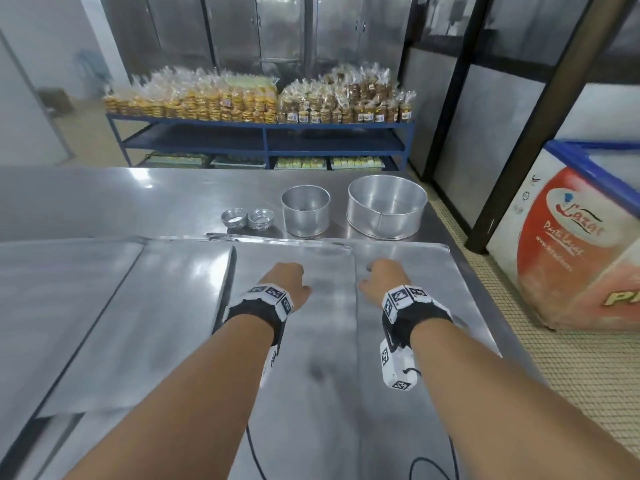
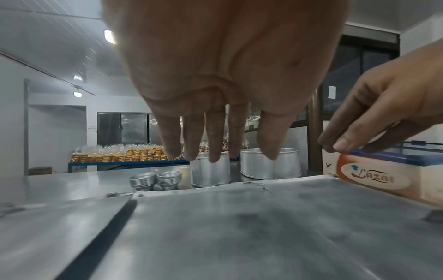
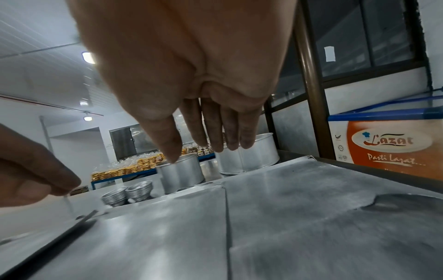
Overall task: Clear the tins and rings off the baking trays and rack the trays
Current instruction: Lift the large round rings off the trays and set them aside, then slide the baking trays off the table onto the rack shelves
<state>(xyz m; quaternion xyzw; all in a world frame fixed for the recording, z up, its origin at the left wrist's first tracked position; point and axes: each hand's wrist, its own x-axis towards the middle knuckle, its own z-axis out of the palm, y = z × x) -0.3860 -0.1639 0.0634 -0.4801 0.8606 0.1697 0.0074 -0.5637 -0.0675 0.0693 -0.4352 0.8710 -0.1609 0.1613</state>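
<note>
Several flat metal baking trays [image 1: 173,299] lie overlapping on the steel table, one under my hands [image 1: 322,341] and one at the right [image 1: 415,289]. Beyond them on the table stand two stacks of small fluted tins [image 1: 247,218], a tall round tin [image 1: 305,211] and a wide ring tin [image 1: 387,207]. My left hand [image 1: 289,280] hovers just above the middle tray, fingers straight and hanging down [image 2: 210,140], holding nothing. My right hand [image 1: 381,275] hovers beside it near the seam between two trays, fingers relaxed [image 3: 223,132], also holding nothing.
A white and orange chest freezer [image 1: 571,244] stands on the floor to the right of the table. Behind the table a blue shelf [image 1: 263,133] carries bagged baked goods. Steel cabinets [image 1: 277,29] line the back wall. A dark post [image 1: 540,116] rises at the right.
</note>
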